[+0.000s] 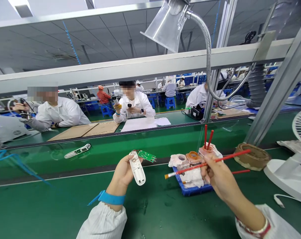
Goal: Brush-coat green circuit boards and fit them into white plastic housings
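My left hand (125,171), with a blue strap on its wrist, is closed on a white plastic housing (138,172). A green circuit board (147,156) hangs by thin wires off the housing's upper end. Between the fingers of my right hand (216,176) lies a red-handled paintbrush (190,168), its bristles pointing left. That hand is over a blue tray (194,191) holding small jars wrapped in stained tissue. An orange-rimmed jar (193,155) stands among them, and two red sticks (207,141) rise from the jar at the right.
Another white housing (77,151) lies on the green belt beyond the bench edge. Right of the tray are a roll of brown tape (252,157) and a white fan (287,176). A clear hood (165,25) on a flexible arm hangs overhead. Co-workers in white sit across the line.
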Tool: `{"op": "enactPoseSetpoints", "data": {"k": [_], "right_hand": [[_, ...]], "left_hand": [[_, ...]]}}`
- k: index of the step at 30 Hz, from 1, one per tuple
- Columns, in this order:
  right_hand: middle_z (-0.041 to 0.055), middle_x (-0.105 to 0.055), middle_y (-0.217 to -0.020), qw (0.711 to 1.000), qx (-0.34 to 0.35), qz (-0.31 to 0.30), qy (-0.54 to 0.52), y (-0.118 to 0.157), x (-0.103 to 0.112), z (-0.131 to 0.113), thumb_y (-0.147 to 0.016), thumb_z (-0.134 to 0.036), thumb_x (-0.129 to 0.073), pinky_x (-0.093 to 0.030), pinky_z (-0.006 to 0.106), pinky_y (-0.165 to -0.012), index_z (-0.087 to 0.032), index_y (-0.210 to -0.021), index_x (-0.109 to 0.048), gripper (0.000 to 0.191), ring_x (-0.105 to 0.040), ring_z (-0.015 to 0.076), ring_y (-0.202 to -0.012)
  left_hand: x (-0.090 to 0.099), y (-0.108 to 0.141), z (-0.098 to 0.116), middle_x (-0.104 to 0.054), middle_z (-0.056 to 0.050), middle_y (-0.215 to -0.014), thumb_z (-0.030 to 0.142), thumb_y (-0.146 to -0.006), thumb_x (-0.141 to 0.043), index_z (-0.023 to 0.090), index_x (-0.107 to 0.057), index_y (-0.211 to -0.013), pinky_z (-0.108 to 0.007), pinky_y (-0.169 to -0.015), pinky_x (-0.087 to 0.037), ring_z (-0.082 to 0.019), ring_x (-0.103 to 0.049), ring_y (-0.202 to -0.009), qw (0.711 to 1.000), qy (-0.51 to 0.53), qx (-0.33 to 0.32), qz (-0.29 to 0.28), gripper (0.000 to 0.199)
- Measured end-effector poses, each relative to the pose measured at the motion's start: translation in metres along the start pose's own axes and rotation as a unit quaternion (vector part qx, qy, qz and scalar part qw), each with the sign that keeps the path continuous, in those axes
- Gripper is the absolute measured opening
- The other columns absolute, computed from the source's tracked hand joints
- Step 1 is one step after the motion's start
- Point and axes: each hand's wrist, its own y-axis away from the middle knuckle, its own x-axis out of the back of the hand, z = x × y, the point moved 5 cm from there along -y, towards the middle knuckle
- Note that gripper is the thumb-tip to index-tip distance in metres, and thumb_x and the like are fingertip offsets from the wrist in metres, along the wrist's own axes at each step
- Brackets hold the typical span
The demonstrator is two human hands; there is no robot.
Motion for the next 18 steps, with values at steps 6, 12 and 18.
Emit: {"op": "enactPoseSetpoints", "data": {"k": [6, 12, 18], "right_hand": [[-0.0026, -0.054, -0.046, 0.994, -0.094, 0.005, -0.046, 0.023, 0.027, 0.033, -0.081, -0.050, -0.058, -0.030, 0.016, -0.038, -0.016, -0.069, -0.049, 0.036, -0.038, 0.0055, -0.036], [-0.0023, -0.051, -0.044, 0.990, -0.121, 0.051, -0.059, 0.019, 0.048, 0.024, -0.072, -0.050, -0.066, -0.032, 0.018, -0.038, -0.018, -0.065, -0.050, 0.037, -0.036, 0.0071, -0.037], [-0.0001, -0.048, -0.041, 0.979, -0.174, 0.102, -0.037, 0.020, 0.064, 0.031, -0.056, -0.057, -0.072, -0.030, 0.019, -0.032, -0.018, -0.054, -0.050, 0.044, -0.035, 0.0087, -0.036]], "left_hand": [[0.036, -0.046, 0.000, -0.063, -0.002, -0.075, 0.006, -0.085, -0.049, 0.010, -0.054, -0.101, -0.026, -0.058, -0.055, -0.012, -0.062, -0.062, 0.995, -0.019, -0.034, 0.096, 0.017], [0.025, -0.067, -0.005, -0.062, -0.002, -0.076, 0.001, -0.083, -0.050, 0.011, -0.055, -0.104, -0.024, -0.060, -0.055, -0.011, -0.062, -0.063, 0.992, -0.039, -0.086, 0.084, 0.024], [0.000, -0.088, -0.010, -0.063, 0.000, -0.085, -0.007, -0.077, -0.049, 0.030, -0.038, -0.130, -0.024, -0.069, -0.055, -0.010, -0.065, -0.064, 0.989, -0.055, -0.136, 0.027, 0.065]]}}
